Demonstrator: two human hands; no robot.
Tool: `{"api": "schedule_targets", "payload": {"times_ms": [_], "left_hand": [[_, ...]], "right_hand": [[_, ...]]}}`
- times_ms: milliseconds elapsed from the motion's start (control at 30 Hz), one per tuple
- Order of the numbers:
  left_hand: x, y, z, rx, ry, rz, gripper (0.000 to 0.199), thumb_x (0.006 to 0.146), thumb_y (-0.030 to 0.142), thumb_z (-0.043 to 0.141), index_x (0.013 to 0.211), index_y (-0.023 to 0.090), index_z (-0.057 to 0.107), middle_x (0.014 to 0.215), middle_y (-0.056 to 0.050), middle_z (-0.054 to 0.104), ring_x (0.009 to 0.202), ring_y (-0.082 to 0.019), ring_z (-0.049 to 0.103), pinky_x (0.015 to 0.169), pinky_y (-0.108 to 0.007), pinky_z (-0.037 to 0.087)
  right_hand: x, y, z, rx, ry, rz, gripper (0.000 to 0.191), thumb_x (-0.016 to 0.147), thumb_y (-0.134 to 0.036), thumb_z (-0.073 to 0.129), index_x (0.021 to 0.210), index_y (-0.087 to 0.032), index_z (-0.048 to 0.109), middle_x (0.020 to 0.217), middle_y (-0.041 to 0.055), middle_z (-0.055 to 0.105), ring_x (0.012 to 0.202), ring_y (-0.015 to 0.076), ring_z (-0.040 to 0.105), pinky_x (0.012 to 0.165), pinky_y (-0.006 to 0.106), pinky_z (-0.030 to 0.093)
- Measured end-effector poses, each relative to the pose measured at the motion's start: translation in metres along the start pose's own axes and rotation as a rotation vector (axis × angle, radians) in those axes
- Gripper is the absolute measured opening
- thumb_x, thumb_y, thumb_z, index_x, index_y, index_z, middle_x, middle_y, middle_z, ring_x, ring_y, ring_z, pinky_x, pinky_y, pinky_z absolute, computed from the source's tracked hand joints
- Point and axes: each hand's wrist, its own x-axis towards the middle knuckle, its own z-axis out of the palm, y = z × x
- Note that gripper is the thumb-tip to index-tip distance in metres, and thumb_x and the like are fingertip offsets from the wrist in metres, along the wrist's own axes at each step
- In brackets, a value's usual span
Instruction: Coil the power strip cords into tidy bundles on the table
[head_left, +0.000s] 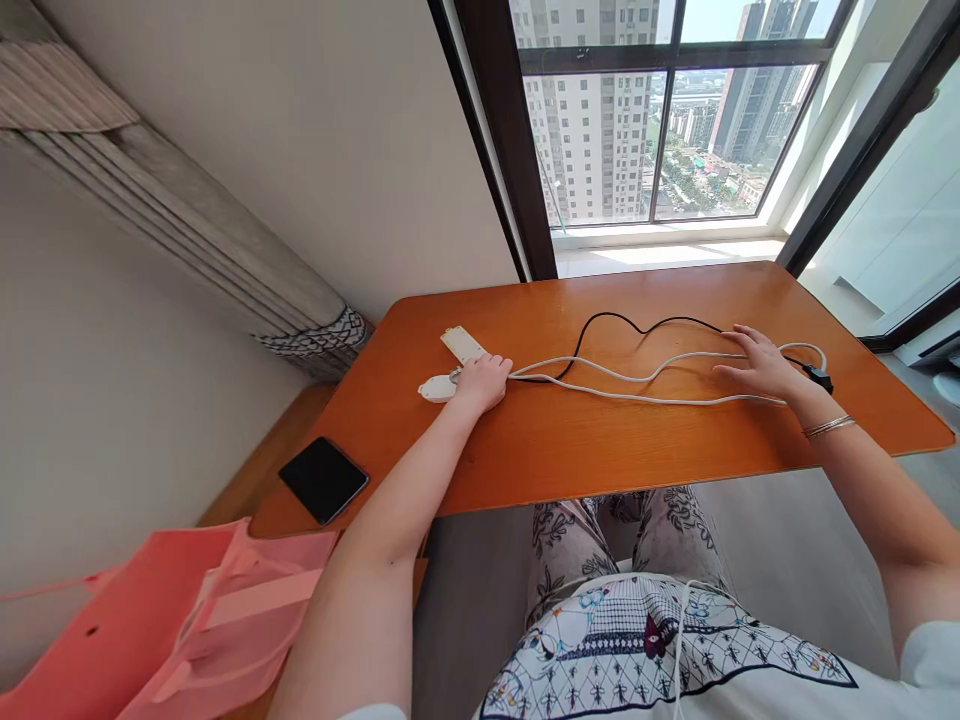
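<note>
On the wooden table, my left hand [484, 383] is closed around the ends of a white cable [637, 380] and a black cable [611, 315]. Beside its fingers lie a cream rectangular block [463, 344] and a white rounded piece [437, 388], whose exact kinds I cannot make out. Both cables stretch rightward in loose curves. My right hand [761, 362] lies flat over their far portion, its fingers spread. A black plug-like end [817, 377] shows just past the right wrist. What sits under each palm is hidden.
A dark-screened tablet or phone [324, 480] rests at the table's [555, 450] left edge. Below it is a pink bag [225, 620]. A gathered curtain [247, 240] hangs on the left, and a window [660, 140] stands behind the table.
</note>
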Motion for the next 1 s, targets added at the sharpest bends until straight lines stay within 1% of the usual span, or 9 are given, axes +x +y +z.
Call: {"api": "schedule_targets", "payload": {"times_ms": [67, 200, 300, 400, 533, 600, 667, 800, 1000], "left_hand": [[0.001, 0.000, 0.000, -0.006, 0.008, -0.009, 0.030, 0.092, 0.011, 0.043, 0.110, 0.014, 0.067, 0.117, -0.020, 0.071, 0.116, -0.033, 0.062, 0.093, -0.044, 0.045], [-0.001, -0.002, 0.002, -0.025, 0.028, -0.011, 0.027, 0.090, 0.013, 0.046, 0.106, 0.017, 0.068, 0.114, -0.018, 0.072, 0.113, -0.032, 0.063, 0.093, -0.043, 0.046], [-0.004, -0.006, 0.001, -0.027, 0.041, 0.003, 0.026, 0.089, 0.015, 0.047, 0.103, 0.018, 0.069, 0.111, -0.015, 0.073, 0.112, -0.031, 0.064, 0.093, -0.043, 0.047], [-0.010, -0.013, -0.001, -0.060, 0.079, 0.019, 0.025, 0.091, 0.020, 0.047, 0.099, 0.020, 0.071, 0.108, -0.014, 0.072, 0.111, -0.031, 0.064, 0.092, -0.043, 0.048], [-0.017, -0.021, -0.006, -0.142, 0.143, 0.020, 0.023, 0.091, 0.023, 0.049, 0.097, 0.021, 0.072, 0.106, -0.014, 0.072, 0.111, -0.032, 0.063, 0.091, -0.044, 0.049], [-0.019, -0.025, -0.009, -0.145, 0.164, 0.003, 0.024, 0.092, 0.023, 0.048, 0.099, 0.020, 0.071, 0.107, -0.014, 0.072, 0.111, -0.031, 0.064, 0.093, -0.044, 0.049], [-0.019, -0.029, -0.010, -0.131, 0.175, -0.022, 0.025, 0.093, 0.023, 0.047, 0.099, 0.019, 0.071, 0.108, -0.014, 0.072, 0.112, -0.031, 0.063, 0.092, -0.043, 0.048], [-0.020, -0.037, -0.010, -0.117, 0.187, -0.044, 0.023, 0.092, 0.024, 0.049, 0.097, 0.018, 0.071, 0.108, -0.016, 0.072, 0.113, -0.034, 0.063, 0.091, -0.043, 0.048], [-0.020, -0.040, -0.002, -0.089, 0.161, -0.045, 0.025, 0.093, 0.021, 0.046, 0.096, 0.016, 0.070, 0.108, -0.018, 0.071, 0.113, -0.035, 0.063, 0.091, -0.045, 0.047]], "right_hand": [[0.005, -0.040, 0.013, 0.062, -0.037, -0.191, 0.101, 0.081, -0.068, 0.066, 0.163, -0.022, 0.028, 0.170, 0.0186, 0.025, 0.157, 0.0411, 0.026, 0.125, 0.059, 0.028], [0.025, -0.103, 0.050, 0.015, -0.153, -0.464, 0.142, 0.068, -0.076, 0.076, 0.167, -0.021, -0.011, 0.174, 0.0231, -0.006, 0.160, 0.0475, -0.002, 0.123, 0.071, 0.004], [0.052, -0.122, 0.071, -0.029, -0.163, -0.396, 0.152, 0.064, -0.072, 0.080, 0.164, -0.013, -0.020, 0.171, 0.0288, -0.012, 0.159, 0.0498, -0.009, 0.121, 0.074, -0.001], [0.078, -0.123, 0.077, -0.012, -0.126, -0.254, 0.141, 0.069, -0.061, 0.080, 0.166, -0.011, -0.009, 0.172, 0.0281, 0.003, 0.160, 0.0470, 0.001, 0.124, 0.071, 0.003], [0.092, -0.122, 0.070, -0.040, -0.152, -0.260, 0.081, 0.084, -0.046, 0.068, 0.153, -0.013, 0.042, 0.146, 0.0223, 0.058, 0.143, 0.0406, 0.046, 0.125, 0.066, 0.012], [0.088, -0.125, 0.066, -0.073, -0.173, -0.279, 0.049, 0.090, -0.041, 0.061, 0.130, -0.014, 0.063, 0.124, 0.0173, 0.071, 0.124, 0.0340, 0.062, 0.121, 0.055, 0.029], [0.081, -0.126, 0.062, -0.094, -0.185, -0.274, 0.032, 0.092, -0.037, 0.058, 0.114, -0.016, 0.068, 0.113, 0.0139, 0.074, 0.109, 0.0288, 0.067, 0.104, 0.042, 0.046], [0.064, -0.109, 0.049, -0.191, -0.165, -0.261, 0.024, 0.092, -0.030, 0.054, 0.108, -0.020, 0.069, 0.106, 0.0101, 0.077, 0.098, 0.0253, 0.068, 0.080, 0.032, 0.046], [0.042, -0.062, 0.029, -0.388, -0.120, -0.319, 0.027, 0.095, -0.024, 0.051, 0.111, -0.015, 0.071, 0.111, 0.0172, 0.076, 0.104, 0.0309, 0.067, 0.087, 0.038, 0.044]]}}
